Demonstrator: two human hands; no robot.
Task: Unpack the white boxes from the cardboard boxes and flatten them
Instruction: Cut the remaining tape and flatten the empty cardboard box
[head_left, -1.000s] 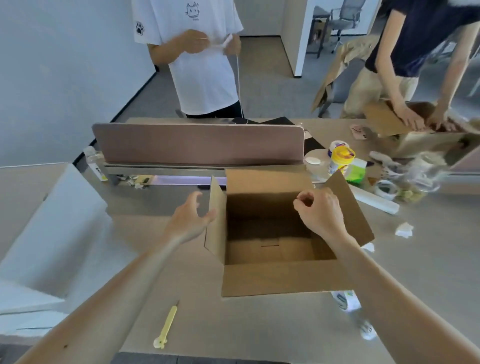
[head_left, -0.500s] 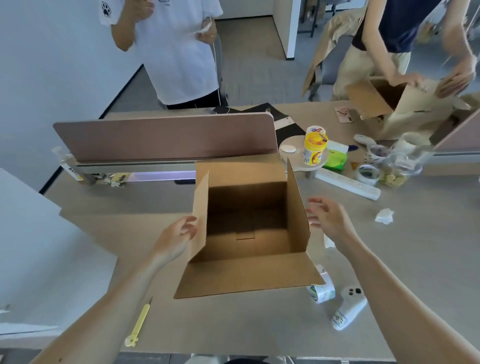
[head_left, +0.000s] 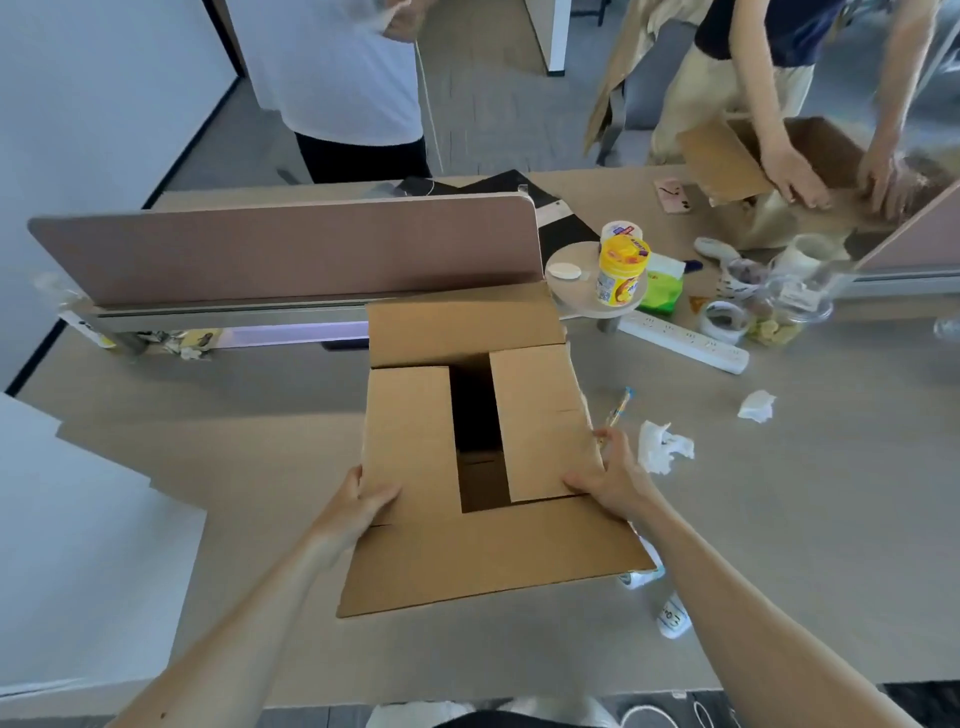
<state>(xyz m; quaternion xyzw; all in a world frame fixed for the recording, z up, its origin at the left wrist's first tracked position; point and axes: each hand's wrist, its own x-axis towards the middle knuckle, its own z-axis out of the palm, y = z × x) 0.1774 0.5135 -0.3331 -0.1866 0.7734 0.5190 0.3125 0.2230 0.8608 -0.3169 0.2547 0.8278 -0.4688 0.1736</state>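
Observation:
A brown cardboard box (head_left: 535, 421) stands on the desk in front of me. Its two side flaps lie folded in over the top with a dark gap between them; the near and far flaps stick out flat. My left hand (head_left: 358, 506) grips the near corner of the left flap, thumb on top. My right hand (head_left: 610, 475) presses on the near right corner of the right flap with fingers spread. White boxes (head_left: 78, 545) lie stacked at the left edge.
A pink desk divider (head_left: 285, 249) stands behind the box. Right of it are a yellow jar (head_left: 621, 270), a power strip (head_left: 685, 343), tape rolls, a glass jar and crumpled tissues (head_left: 662, 447). Two persons stand across the desk; one handles another cardboard box (head_left: 727, 161).
The box's side flaps stood upright before; both now lie folded in over the opening. My hands moved from the sides onto the flaps' near corners.

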